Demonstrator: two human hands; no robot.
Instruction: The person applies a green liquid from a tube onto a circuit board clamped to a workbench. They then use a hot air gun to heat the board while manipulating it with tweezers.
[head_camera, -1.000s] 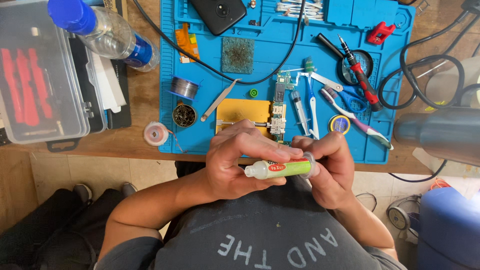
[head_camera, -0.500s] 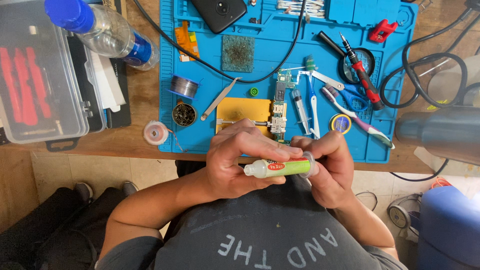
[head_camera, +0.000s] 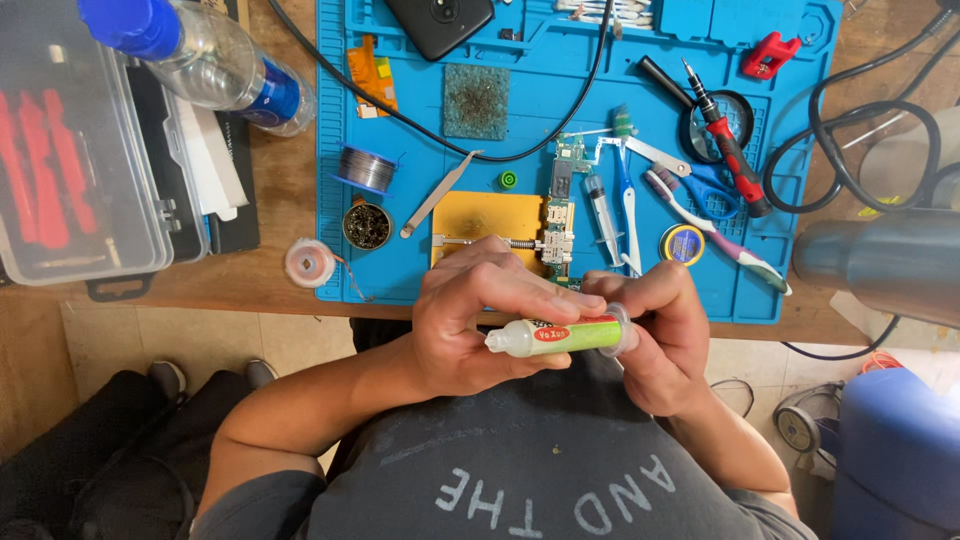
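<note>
Almost nothing has changed since a second ago: both hands stay low in front of the body, below the wooden table (head_camera: 290, 215), so the work on the tube goes on. The left hand (head_camera: 480, 320) has its grip closed around the small green plastic syringe tube (head_camera: 560, 336). It lies sideways, white tip pointing left. The right hand (head_camera: 660, 335) pinches its wide back end.

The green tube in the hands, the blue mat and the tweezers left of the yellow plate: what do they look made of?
Green tube: likely glossy plastic, with a translucent whitish cap. Blue mat: probably matte silicone or rubber, with moulded compartments. Tweezers: bare metal, judging by the grey sheen. Both hands, left and right, hold the tube.
</note>
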